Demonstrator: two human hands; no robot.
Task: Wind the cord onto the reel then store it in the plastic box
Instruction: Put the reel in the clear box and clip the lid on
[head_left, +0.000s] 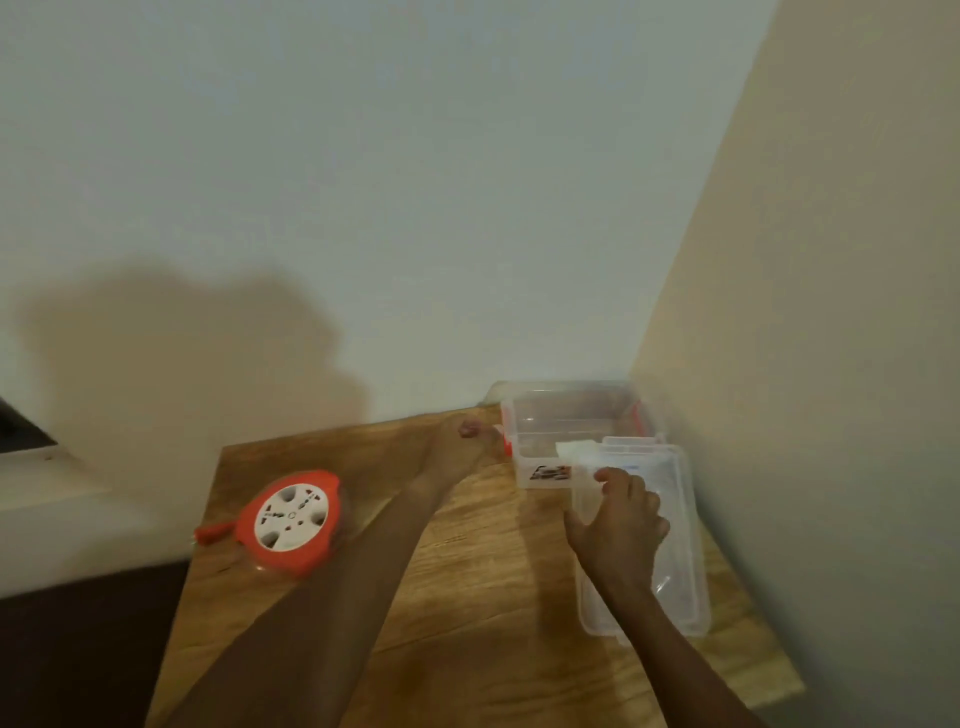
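An orange cord reel (293, 521) with a white socket face lies flat on the left part of the wooden table (467, 597); its orange plug (212, 531) sticks out on its left. A clear plastic box (571, 426) with red clips stands open at the far right corner. Its clear lid (660, 545) lies on the table in front of it. My right hand (618, 525) grips the lid's left edge. My left hand (465, 441) reaches to the box's left side, fingers curled near the red clip; the image is blurred there.
Walls close in behind the table and on its right, so the box sits in a corner. A white ledge (62, 519) lies beyond the table's left edge, with dark floor below it.
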